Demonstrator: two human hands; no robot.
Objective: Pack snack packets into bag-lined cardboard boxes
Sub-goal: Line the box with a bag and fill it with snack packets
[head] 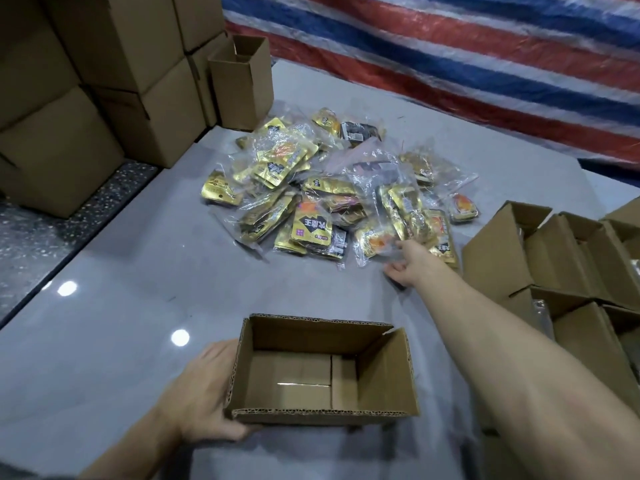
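A grey desk (121, 306) seen from above. The left hand (204, 393) grips the left wall of an open cardboard box (381, 372), which is bare inside. Its thumb hooks round the near corner and its fingers are hidden behind the wall. The right hand (412, 261) reaches the near edge of a pile of snack packets (311, 202) and touches a clear-bagged bundle (375, 242). Whether its fingers pinch the plastic cannot be told. The bundles look light, floppy and slippery, so gathering the loose film or cupping underneath would likely hold best.
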